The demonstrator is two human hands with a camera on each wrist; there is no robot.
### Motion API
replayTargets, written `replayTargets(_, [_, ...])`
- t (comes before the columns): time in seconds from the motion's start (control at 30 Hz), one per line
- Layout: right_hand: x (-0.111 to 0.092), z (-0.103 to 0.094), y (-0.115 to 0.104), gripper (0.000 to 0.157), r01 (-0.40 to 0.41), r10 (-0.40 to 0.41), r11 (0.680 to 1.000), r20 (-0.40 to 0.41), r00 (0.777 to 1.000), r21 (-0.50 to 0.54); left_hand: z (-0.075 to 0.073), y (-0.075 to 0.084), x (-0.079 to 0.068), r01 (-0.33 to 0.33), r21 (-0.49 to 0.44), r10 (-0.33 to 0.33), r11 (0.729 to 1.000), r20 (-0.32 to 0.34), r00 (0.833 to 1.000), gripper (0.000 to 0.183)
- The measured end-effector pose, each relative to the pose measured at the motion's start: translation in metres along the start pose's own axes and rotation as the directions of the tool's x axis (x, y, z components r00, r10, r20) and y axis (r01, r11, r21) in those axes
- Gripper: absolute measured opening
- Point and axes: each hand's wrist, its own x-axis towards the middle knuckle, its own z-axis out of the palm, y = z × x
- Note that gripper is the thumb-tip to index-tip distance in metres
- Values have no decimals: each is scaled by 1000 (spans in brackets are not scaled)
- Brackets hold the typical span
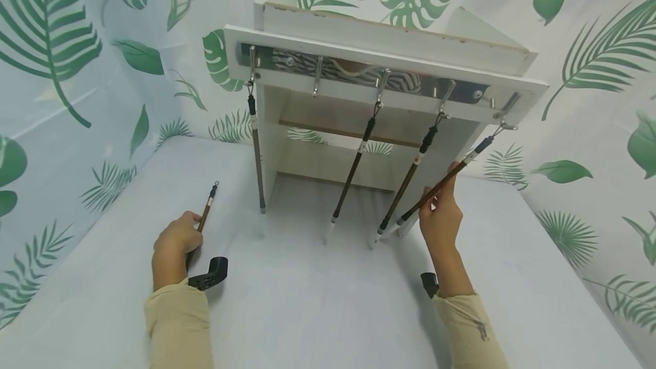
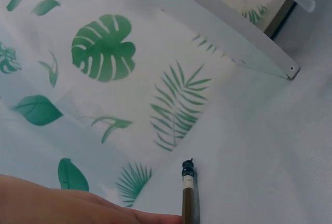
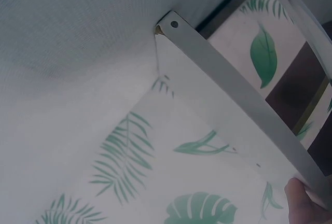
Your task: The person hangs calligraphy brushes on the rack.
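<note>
My left hand grips a brown calligraphy brush low over the white surface, its black looped end pointing away from me. In the left wrist view, the looped end of that brush sticks up beside a finger. With its fingers and thumb, my right hand holds the shaft of another brush. That brush slants down to the left, its loop at the rightmost hook. Only a fingertip shows in the right wrist view, at the white board's edge; the brush's grip is hidden there.
A white shelf stand carries a metal hook strip. Brushes hang from its left hook, middle hook and right-of-middle hook. One hook bears nothing. Leaf-patterned sheeting surrounds the white surface.
</note>
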Motion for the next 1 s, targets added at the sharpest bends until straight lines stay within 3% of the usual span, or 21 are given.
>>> replayTargets(0.1, [0, -1, 1, 70, 0, 0, 1000, 0, 1000, 4, -6, 5, -5, -48, -47, 47, 998, -26, 999, 54])
replayTargets(0.2, [0, 0, 2, 70, -6, 6, 1000, -2, 1000, 5, -19, 13, -19, -142, -98, 131, 985, -110, 985, 55])
replayTargets(0.27, [-1, 1, 3, 70, -12, 12, 1000, 0, 1000, 4, -28, 19, -29, -204, -118, 179, 972, -193, 965, 56])
replayTargets(0.4, [0, 1, 4, 71, -17, 17, 1000, 5, 1000, -3, -38, 29, -51, -255, -171, 179, 952, -366, 913, 55])
replayTargets(0.5, [-1, 0, 4, 73, -18, 18, 1000, 9, 1000, 7, -41, 37, -67, -295, -214, 159, 931, -492, 856, 54])
replayTargets(0.67, [-1, 0, 3, 73, -19, 19, 1000, 17, 1000, 6, -41, 50, -88, -430, -252, 165, 867, -669, 725, 50])
replayTargets(0.87, [-1, -1, 2, 73, -8, 8, 1000, 13, 1000, 10, -40, 59, -105, -602, -227, 288, 766, -716, 636, 49])
replayTargets(1.0, [-1, -1, 2, 74, -8, 8, 1000, 17, 1000, 7, -38, 64, -113, -673, -159, 368, 722, -735, 569, 48])
